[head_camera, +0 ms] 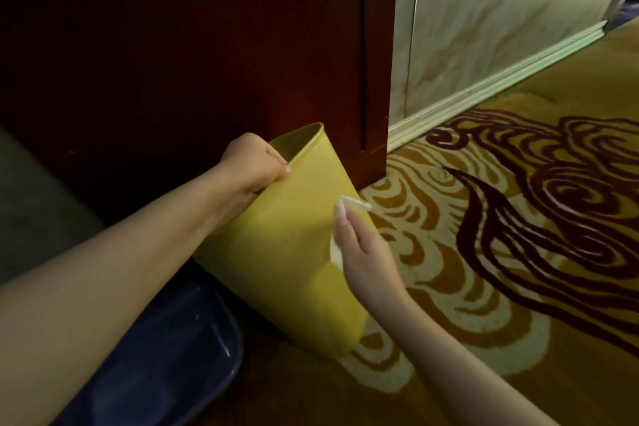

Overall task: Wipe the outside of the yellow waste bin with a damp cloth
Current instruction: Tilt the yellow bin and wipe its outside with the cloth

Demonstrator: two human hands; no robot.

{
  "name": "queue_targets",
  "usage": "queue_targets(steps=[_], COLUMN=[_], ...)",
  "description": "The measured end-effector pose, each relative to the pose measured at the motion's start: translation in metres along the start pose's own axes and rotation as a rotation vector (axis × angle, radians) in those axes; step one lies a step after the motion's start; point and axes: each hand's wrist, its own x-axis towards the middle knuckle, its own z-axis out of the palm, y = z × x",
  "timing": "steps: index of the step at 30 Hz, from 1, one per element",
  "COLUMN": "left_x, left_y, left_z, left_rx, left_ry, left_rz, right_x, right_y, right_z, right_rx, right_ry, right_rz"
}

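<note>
The yellow waste bin (pixel 290 245) is tilted, its open mouth leaning away toward the dark wooden cabinet and its base resting on the carpet near me. My left hand (pixel 254 162) grips the bin's rim at the top left. My right hand (pixel 363 252) presses a white damp cloth (pixel 342 213) flat against the bin's right outer wall, with the cloth showing above and to the left of the fingers.
A dark red wooden cabinet (pixel 207 45) stands right behind the bin. A dark blue bin (pixel 166 356) lies at the lower left, next to the yellow bin's base. Patterned yellow and maroon carpet (pixel 501 235) spreads to the right, bounded by a pale wall with a skirting board (pixel 484 86).
</note>
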Motion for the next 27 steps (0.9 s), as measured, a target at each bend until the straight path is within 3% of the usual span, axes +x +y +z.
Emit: queue_targets(steps=[5, 10, 14, 17, 27], left_x=[0.007, 0.01, 0.013, 0.017, 0.02], left_y=[0.001, -0.012, -0.021, -0.024, -0.023], left_z=[0.001, -0.006, -0.016, -0.02, -0.021], left_rx=[-0.414, -0.526, -0.541, -0.498, -0.456], left_ry=[-0.144, -0.231, -0.339, -0.378, -0.406], left_rz=[-0.268, -0.425, -0.495, -0.514, -0.497], right_x=[0.012, 0.022, 0.028, 0.026, 0.034], right_y=[0.008, 0.021, 0.03, 0.039, 0.112], right_z=[0.02, 0.026, 0.037, 0.043, 0.007], right_rx=[-0.292, -0.439, -0.378, -0.464, -0.382], right_ry=[-0.045, 0.043, -0.199, -0.196, -0.054], right_rz=[-0.221, -0.375, -0.366, -0.381, 0.073])
